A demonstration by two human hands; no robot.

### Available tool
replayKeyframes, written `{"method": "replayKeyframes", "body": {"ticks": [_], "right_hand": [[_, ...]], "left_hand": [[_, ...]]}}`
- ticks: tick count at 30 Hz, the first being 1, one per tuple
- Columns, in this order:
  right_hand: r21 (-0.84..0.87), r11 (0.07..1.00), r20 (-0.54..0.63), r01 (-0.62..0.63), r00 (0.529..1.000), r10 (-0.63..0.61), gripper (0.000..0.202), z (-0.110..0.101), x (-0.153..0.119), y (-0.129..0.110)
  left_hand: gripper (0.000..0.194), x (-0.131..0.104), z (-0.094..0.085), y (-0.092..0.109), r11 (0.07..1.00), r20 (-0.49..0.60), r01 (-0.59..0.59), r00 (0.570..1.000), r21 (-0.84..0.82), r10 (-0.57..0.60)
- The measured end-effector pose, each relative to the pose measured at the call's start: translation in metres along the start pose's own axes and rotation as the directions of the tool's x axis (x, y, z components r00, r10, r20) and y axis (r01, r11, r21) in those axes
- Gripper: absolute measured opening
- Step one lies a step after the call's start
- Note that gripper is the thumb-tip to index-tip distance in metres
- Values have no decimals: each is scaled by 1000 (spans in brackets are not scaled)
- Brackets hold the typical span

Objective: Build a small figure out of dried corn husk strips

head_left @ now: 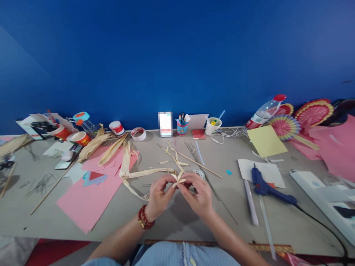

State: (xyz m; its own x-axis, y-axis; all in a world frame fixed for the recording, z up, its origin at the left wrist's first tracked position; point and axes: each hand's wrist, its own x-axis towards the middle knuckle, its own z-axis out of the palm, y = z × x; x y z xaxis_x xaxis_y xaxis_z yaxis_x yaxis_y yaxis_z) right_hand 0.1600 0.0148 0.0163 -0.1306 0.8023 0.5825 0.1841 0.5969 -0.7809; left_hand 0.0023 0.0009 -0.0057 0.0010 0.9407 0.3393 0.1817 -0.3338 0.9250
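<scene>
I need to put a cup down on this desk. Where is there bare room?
Bare grey table lies between the right hand and the blue glue gun, and along the near edge left of the pink paper. Crowded: the back-left corner of cups and husk strips, and the right side.

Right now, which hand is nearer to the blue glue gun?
The right hand. It is just left of the blue glue gun; the left hand is beyond it, farther left.

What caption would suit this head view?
Both hands, left hand and right hand, pinch a dried husk strip above a cluttered table.
</scene>
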Motion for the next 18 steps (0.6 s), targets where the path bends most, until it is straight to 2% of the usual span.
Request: {"method": "replayKeyframes", "body": {"ticks": [11,18], "right_hand": [[9,1000,-29,-19,999,19,8,0,-2,2],[30,998,-10,-58,998,58,7,0,2,-1]], "left_hand": [[7,-2,0,-3,990,7,80,997,-113,-80],[12,1,6,-2,931,2,192,979,-310,-202]]}}
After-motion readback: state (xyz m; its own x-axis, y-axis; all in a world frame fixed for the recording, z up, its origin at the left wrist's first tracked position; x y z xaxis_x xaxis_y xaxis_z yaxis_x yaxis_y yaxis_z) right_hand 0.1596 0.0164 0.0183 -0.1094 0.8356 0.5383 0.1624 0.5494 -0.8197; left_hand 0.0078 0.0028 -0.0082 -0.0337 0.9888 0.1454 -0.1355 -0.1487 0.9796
